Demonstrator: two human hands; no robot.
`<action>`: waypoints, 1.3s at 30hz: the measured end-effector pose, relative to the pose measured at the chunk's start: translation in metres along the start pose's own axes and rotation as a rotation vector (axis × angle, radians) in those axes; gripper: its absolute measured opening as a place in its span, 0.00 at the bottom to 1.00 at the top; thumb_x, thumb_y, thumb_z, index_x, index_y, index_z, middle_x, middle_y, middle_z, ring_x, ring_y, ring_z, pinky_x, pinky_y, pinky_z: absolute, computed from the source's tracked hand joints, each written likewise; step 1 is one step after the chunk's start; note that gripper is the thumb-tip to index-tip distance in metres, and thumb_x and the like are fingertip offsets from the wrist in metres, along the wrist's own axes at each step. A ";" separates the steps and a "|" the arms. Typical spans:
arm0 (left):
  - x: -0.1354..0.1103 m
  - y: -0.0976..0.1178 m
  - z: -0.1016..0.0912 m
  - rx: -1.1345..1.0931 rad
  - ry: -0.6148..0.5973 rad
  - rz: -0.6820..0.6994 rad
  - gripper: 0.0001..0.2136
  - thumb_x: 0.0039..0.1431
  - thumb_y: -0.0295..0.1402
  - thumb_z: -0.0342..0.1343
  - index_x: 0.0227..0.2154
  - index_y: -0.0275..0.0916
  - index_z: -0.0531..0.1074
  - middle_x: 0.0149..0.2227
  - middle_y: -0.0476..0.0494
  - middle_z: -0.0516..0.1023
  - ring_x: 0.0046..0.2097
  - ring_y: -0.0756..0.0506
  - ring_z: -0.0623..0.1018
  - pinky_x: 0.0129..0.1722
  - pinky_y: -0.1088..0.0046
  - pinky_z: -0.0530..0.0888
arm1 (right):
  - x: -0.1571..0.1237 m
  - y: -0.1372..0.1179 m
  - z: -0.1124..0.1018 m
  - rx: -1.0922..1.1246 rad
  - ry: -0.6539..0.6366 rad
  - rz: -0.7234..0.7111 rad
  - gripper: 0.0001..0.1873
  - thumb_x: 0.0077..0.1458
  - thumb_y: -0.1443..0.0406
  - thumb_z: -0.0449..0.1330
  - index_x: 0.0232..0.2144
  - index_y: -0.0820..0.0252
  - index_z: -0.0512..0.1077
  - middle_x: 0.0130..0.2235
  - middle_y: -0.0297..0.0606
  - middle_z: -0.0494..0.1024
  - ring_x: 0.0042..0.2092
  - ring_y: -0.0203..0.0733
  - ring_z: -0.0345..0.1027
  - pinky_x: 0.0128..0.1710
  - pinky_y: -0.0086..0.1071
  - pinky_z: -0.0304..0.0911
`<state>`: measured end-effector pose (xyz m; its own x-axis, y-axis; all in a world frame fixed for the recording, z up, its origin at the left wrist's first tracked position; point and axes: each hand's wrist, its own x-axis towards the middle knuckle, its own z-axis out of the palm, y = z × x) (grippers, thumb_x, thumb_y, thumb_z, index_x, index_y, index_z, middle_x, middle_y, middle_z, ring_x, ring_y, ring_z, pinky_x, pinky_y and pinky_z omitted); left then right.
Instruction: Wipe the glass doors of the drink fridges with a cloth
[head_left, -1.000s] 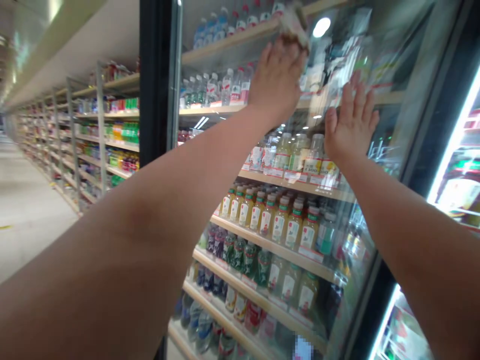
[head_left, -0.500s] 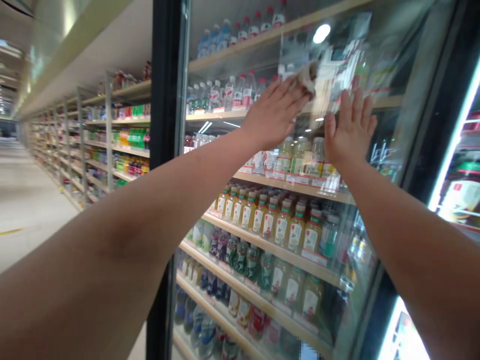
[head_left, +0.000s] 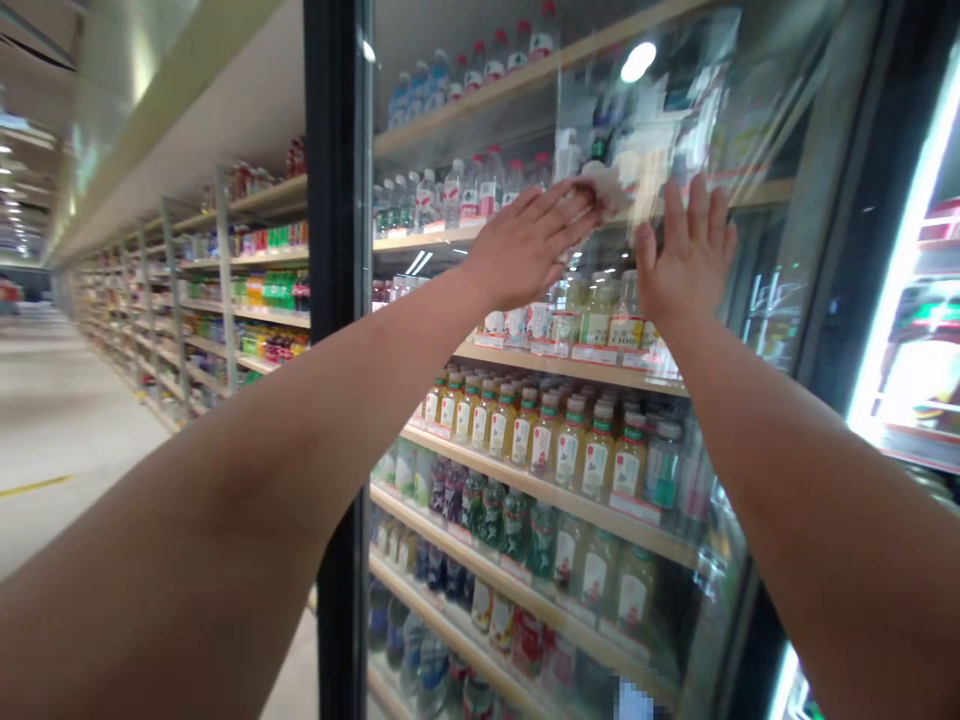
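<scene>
A glass cooler door (head_left: pixel 480 140) with a dark frame stands in front of me. My left hand (head_left: pixel 525 240) lies nearly flat on the glass with its fingers stretched up and to the right. A small pale cloth (head_left: pixel 602 185) shows at those fingertips, pressed to the pane; part of it is hidden under the fingers. To the right, my right hand (head_left: pixel 684 250) rests palm forward against the door, fingers up and slightly apart, with nothing visible in it. Around both hands, a clear rectangular patch (head_left: pixel 645 130) with bright reflections shows on the glass.
Behind the door, shelves (head_left: pixel 540 485) carry rows of drink bottles (head_left: pixel 570 445). The dark door post (head_left: pixel 337 200) stands at left. Beyond it, store shelving (head_left: pixel 225 270) runs back along a pale floor (head_left: pixel 67 400). A lit cooler section (head_left: pixel 922 370) is at right.
My left hand and the cloth have slid a little down and to the left. My right hand sits slightly further left in view, still flat on the glass. The camera view has shifted slightly.
</scene>
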<state>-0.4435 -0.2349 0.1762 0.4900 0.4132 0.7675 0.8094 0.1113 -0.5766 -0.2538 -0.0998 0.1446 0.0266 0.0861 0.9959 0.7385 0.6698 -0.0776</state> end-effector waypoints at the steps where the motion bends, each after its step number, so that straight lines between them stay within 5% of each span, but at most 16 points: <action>1: 0.000 -0.005 -0.002 0.008 0.039 -0.040 0.33 0.63 0.36 0.51 0.72 0.55 0.57 0.71 0.61 0.58 0.74 0.40 0.49 0.75 0.50 0.49 | 0.000 0.000 0.000 0.002 -0.001 0.005 0.31 0.73 0.56 0.48 0.73 0.54 0.52 0.75 0.40 0.48 0.75 0.57 0.39 0.72 0.59 0.45; 5: -0.004 -0.008 -0.004 0.096 0.288 -0.424 0.32 0.64 0.31 0.50 0.72 0.50 0.58 0.70 0.52 0.61 0.73 0.35 0.52 0.73 0.46 0.51 | -0.001 0.001 0.000 0.014 0.000 -0.003 0.31 0.72 0.59 0.48 0.73 0.55 0.52 0.75 0.41 0.49 0.75 0.56 0.39 0.72 0.59 0.45; 7: -0.006 0.003 -0.003 0.100 0.223 -0.343 0.31 0.66 0.31 0.50 0.72 0.44 0.59 0.71 0.49 0.59 0.73 0.35 0.53 0.74 0.49 0.51 | -0.001 0.000 0.000 0.001 -0.002 0.001 0.31 0.71 0.60 0.49 0.73 0.56 0.53 0.75 0.42 0.50 0.75 0.56 0.40 0.72 0.59 0.46; 11: -0.003 0.007 -0.004 0.069 -0.056 0.064 0.30 0.68 0.34 0.46 0.73 0.42 0.56 0.73 0.53 0.53 0.74 0.41 0.49 0.75 0.53 0.48 | -0.001 0.003 0.003 -0.006 0.008 0.000 0.30 0.69 0.63 0.49 0.71 0.58 0.56 0.74 0.41 0.53 0.75 0.55 0.42 0.71 0.57 0.47; 17: 0.003 -0.006 0.001 0.069 0.237 -0.449 0.32 0.66 0.33 0.47 0.73 0.43 0.55 0.73 0.54 0.53 0.74 0.35 0.50 0.74 0.48 0.48 | -0.002 0.014 0.008 0.126 0.046 -0.030 0.30 0.66 0.67 0.45 0.69 0.48 0.60 0.72 0.38 0.58 0.74 0.54 0.45 0.69 0.63 0.49; 23: -0.007 0.019 0.001 0.046 -0.117 0.110 0.35 0.63 0.34 0.48 0.74 0.42 0.53 0.74 0.52 0.52 0.75 0.39 0.45 0.75 0.53 0.44 | -0.003 0.019 0.009 0.105 0.023 -0.039 0.32 0.67 0.65 0.42 0.71 0.43 0.55 0.73 0.33 0.57 0.75 0.56 0.42 0.68 0.67 0.47; 25: -0.008 0.007 -0.006 0.064 -0.064 -0.032 0.36 0.61 0.35 0.48 0.74 0.48 0.53 0.72 0.58 0.56 0.75 0.40 0.45 0.75 0.53 0.44 | -0.003 0.019 0.010 0.097 0.028 -0.044 0.32 0.67 0.65 0.42 0.71 0.42 0.55 0.72 0.32 0.58 0.74 0.56 0.43 0.67 0.66 0.48; 27: -0.010 -0.005 -0.012 0.077 0.082 -0.336 0.36 0.61 0.36 0.47 0.74 0.55 0.52 0.70 0.64 0.59 0.75 0.40 0.46 0.74 0.54 0.45 | -0.002 0.019 0.012 0.098 0.046 -0.040 0.32 0.66 0.66 0.43 0.70 0.42 0.58 0.72 0.31 0.59 0.74 0.54 0.46 0.67 0.65 0.50; 29: -0.014 -0.008 -0.012 0.083 0.179 -0.526 0.35 0.63 0.37 0.44 0.74 0.49 0.53 0.71 0.59 0.57 0.74 0.37 0.48 0.74 0.54 0.46 | -0.001 0.019 0.014 0.094 0.075 -0.021 0.33 0.62 0.68 0.45 0.68 0.49 0.62 0.71 0.34 0.62 0.73 0.52 0.48 0.68 0.60 0.51; 32: -0.023 0.000 -0.007 0.083 0.060 -0.295 0.34 0.64 0.37 0.44 0.73 0.36 0.55 0.73 0.49 0.52 0.74 0.36 0.49 0.75 0.55 0.46 | -0.001 0.019 0.018 0.091 0.105 -0.015 0.33 0.59 0.69 0.47 0.66 0.56 0.65 0.70 0.37 0.63 0.73 0.49 0.50 0.69 0.54 0.52; 35: -0.033 -0.002 -0.005 0.068 -0.108 0.060 0.32 0.67 0.37 0.44 0.73 0.40 0.54 0.74 0.54 0.51 0.75 0.43 0.45 0.75 0.57 0.44 | -0.001 0.020 0.020 0.101 0.125 -0.031 0.32 0.58 0.70 0.49 0.65 0.58 0.66 0.69 0.37 0.65 0.72 0.51 0.52 0.69 0.55 0.53; 37: -0.037 -0.015 -0.009 0.069 -0.053 -0.012 0.30 0.69 0.36 0.43 0.73 0.42 0.52 0.74 0.56 0.51 0.74 0.44 0.46 0.75 0.57 0.43 | -0.001 0.020 0.021 0.104 0.135 -0.025 0.32 0.58 0.71 0.50 0.64 0.62 0.67 0.68 0.39 0.66 0.71 0.52 0.54 0.69 0.55 0.52; 39: -0.040 -0.028 -0.012 0.069 0.117 -0.281 0.29 0.71 0.35 0.42 0.73 0.39 0.52 0.73 0.55 0.51 0.73 0.42 0.48 0.75 0.55 0.43 | -0.001 0.019 0.019 0.103 0.121 -0.013 0.31 0.59 0.71 0.50 0.64 0.61 0.67 0.69 0.38 0.65 0.72 0.51 0.53 0.70 0.53 0.52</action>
<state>-0.4819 -0.2654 0.1652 0.2870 0.2512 0.9244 0.8967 0.2690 -0.3515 -0.2525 -0.0730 0.1413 0.1029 -0.0088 0.9947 0.6665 0.7429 -0.0624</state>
